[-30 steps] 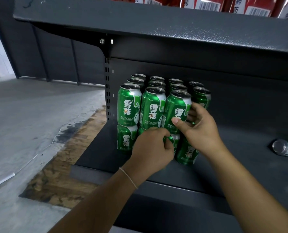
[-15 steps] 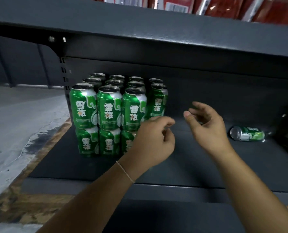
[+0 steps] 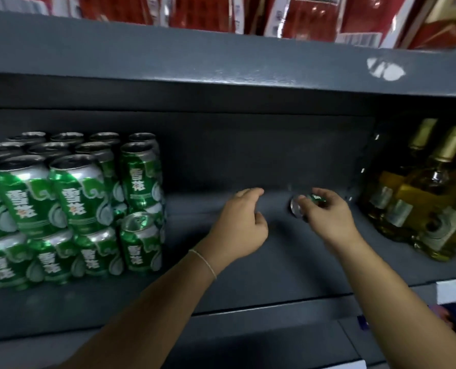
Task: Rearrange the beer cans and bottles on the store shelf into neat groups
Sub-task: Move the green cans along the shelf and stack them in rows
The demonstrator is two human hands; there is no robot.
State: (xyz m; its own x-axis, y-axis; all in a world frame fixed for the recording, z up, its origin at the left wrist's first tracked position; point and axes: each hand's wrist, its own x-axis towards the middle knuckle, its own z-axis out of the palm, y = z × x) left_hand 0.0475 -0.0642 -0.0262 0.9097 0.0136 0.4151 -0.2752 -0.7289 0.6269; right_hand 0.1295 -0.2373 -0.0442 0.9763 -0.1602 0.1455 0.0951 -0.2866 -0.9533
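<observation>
A two-layer block of green beer cans (image 3: 69,203) stands at the left of the dark shelf (image 3: 248,275). One loose green can (image 3: 300,206) lies on its side near the shelf's back, its silver end facing left. My right hand (image 3: 328,217) has its fingers curled over this lying can. My left hand (image 3: 241,225) hovers just left of it, fingers loosely bent, holding nothing. Glass bottles with gold foil necks (image 3: 431,193) stand at the right end of the shelf.
An upper shelf (image 3: 221,62) overhangs closely, loaded with red packages (image 3: 314,14). The shelf's front lip (image 3: 248,318) runs below my arms. A white label or paper (image 3: 453,290) lies at the lower right edge.
Both hands left the stacked cans and moved right. My right hand reached the can lying on its side and closed over it. The view swung right, revealing the bottles.
</observation>
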